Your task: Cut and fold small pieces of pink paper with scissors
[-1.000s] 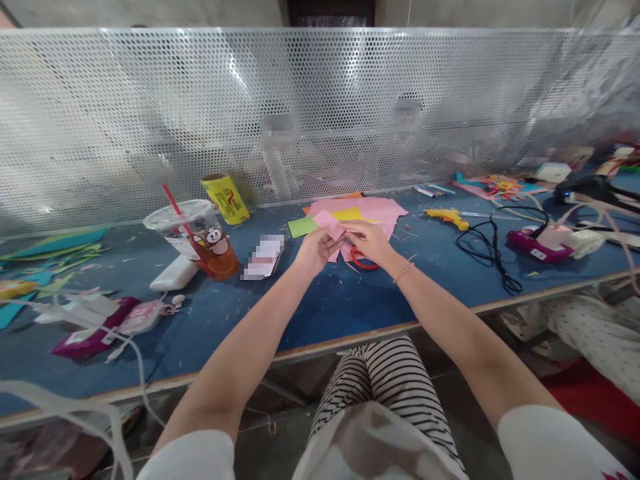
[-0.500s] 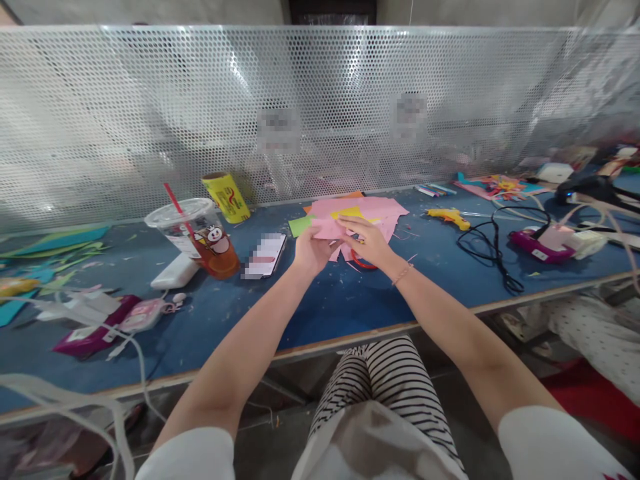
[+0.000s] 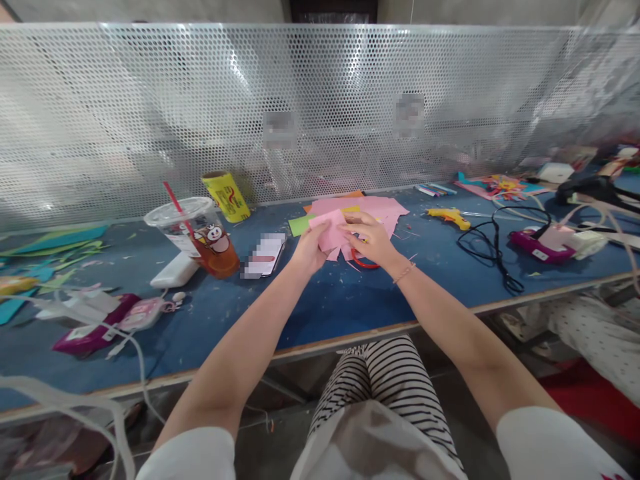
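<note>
A small piece of pink paper (image 3: 331, 230) is held up between both hands above the blue table. My left hand (image 3: 311, 250) grips its left and lower edge, thumb on the near face. My right hand (image 3: 371, 239) pinches its right edge, fingers bent. Beneath and behind them lies a larger pink sheet (image 3: 387, 208), with a yellow piece of paper (image 3: 353, 209) partly hidden on it. Green paper (image 3: 300, 225) shows past the left fingertips. Under the right hand, red-orange scissor handles (image 3: 364, 263) show in part; the blades are hidden.
Left of the hands are a phone (image 3: 267, 253), a drink cup with a red straw (image 3: 213, 243), a yellow roll (image 3: 227, 197) and a purple power strip (image 3: 97, 327). To the right lie a yellow glue gun (image 3: 449, 218), a black cable (image 3: 495, 250) and another power strip (image 3: 543, 248). A perforated metal screen (image 3: 320, 113) stands behind.
The small pink paper has turned from lying wide and flat to a steeper, narrower angle. My right fingers have shifted along its right edge, while my left hand keeps its grip.
</note>
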Demonstrator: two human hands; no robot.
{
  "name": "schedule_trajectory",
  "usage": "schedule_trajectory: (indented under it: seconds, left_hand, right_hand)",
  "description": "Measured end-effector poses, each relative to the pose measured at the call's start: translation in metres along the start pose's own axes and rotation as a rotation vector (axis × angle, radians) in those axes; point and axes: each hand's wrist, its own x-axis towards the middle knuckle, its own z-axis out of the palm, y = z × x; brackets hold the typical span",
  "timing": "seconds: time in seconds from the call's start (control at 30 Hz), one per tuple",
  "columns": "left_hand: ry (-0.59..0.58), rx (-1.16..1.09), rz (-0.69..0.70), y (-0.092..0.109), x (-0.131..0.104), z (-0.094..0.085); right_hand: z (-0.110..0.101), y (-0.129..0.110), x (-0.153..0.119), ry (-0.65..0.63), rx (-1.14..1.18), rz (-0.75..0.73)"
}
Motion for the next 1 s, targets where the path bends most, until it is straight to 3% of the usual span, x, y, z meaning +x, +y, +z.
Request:
schedule_trajectory:
  seconds: [0.4, 0.57, 1.0]
  left_hand:
    - [0.025, 0.002, -0.103, -0.002, 0.005, -0.004]
    - [0.009, 0.058, -0.083, -0.003, 0.004, -0.005]
    - [0.124, 0.144, -0.14, 0.0, 0.003, -0.006]
  right_hand:
    - [0.003, 0.0, 0.0, -0.023, 0.173, 0.213]
    - [0.007, 0.005, 0.001, -0.027, 0.284, 0.325]
    - [0.006, 0.009, -0.001, -0.052, 0.316, 0.35]
